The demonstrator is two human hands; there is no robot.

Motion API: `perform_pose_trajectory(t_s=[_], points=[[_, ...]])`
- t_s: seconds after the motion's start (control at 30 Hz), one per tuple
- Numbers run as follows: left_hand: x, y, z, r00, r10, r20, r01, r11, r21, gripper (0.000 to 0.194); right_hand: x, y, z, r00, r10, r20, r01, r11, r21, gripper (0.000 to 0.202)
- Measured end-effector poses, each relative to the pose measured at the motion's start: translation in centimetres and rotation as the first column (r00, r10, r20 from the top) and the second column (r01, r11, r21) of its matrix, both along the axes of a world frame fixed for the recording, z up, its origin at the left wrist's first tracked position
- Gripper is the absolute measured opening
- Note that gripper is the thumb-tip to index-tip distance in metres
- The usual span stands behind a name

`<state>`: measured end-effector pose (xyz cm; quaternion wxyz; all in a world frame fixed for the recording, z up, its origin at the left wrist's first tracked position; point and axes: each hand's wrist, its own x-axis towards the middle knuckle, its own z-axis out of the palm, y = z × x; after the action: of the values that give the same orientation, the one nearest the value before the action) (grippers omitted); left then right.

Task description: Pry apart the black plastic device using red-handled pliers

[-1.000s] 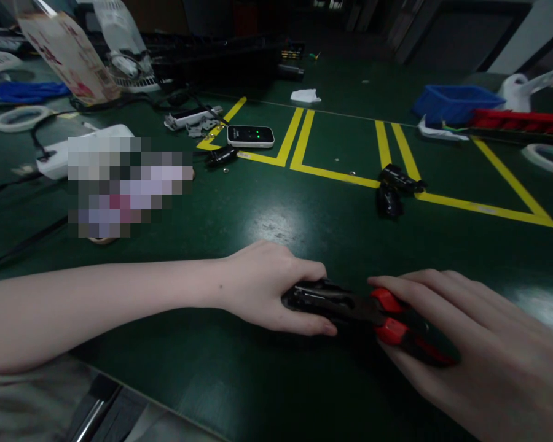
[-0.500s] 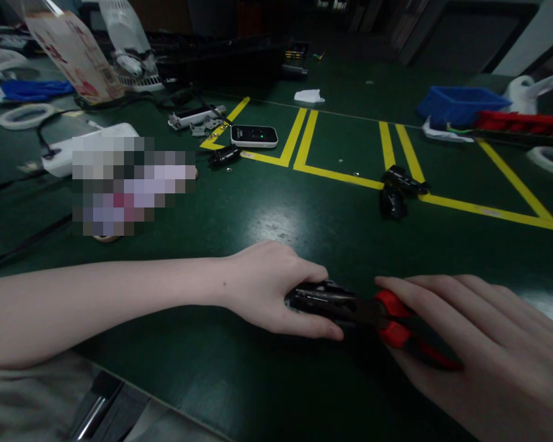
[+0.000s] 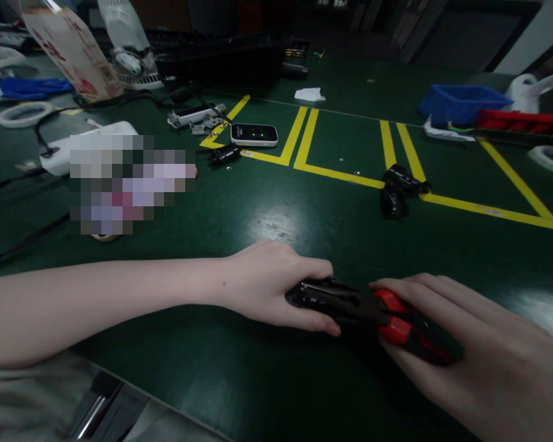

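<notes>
My left hand (image 3: 283,285) grips a glossy black plastic part (image 3: 320,296) between thumb and fingers, low over the green table. From the right, my right hand (image 3: 479,344) is wrapped round the red and black handles of a pair of pliers (image 3: 396,316). The dark jaws of the pliers meet the right end of the black part; exactly where they bite is too dark to make out. Beyond my hands, two more black plastic pieces (image 3: 399,184) lie on a yellow tape line. My right fingertips are mostly hidden behind the pliers.
A white-edged device with green lights (image 3: 254,134) lies among small parts at the back. A white power strip (image 3: 90,147) with cables is at left, near a blurred-out object. At right stand a blue bin (image 3: 463,104) and a red rack (image 3: 525,124).
The plier handles have turned slightly in my right hand and look a little wider apart. The black part has tilted slightly in my left hand, which has hardly moved.
</notes>
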<state>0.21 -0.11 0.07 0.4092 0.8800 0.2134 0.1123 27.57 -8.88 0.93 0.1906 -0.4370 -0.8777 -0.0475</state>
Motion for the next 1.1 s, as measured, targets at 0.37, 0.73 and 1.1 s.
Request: perform_pose_trajectory(t_s=[0.37, 0.73, 1.1], points=[[-0.1, 0.3, 0.6, 1.0, -0.006, -0.008, 0.005, 0.995, -0.097, 0.047, -0.7, -1.0, -0.2, 0.988, -0.143, 0.051, 0.135, 0.983, 0.125, 0.027], [-0.1, 0.2, 0.5, 1.0, 0.006, 0.026, -0.003, 0.992, -0.125, 0.043, -0.4, -0.6, 0.0, 0.991, -0.117, -0.064, 0.116, 0.993, -0.016, 0.029], [-0.7, 0.1, 0.0, 0.994, -0.018, 0.106, 0.024, 0.998, -0.059, 0.037, 1.5, -0.2, -0.3, 0.992, -0.09, -0.084, 0.086, 0.995, -0.052, 0.027]])
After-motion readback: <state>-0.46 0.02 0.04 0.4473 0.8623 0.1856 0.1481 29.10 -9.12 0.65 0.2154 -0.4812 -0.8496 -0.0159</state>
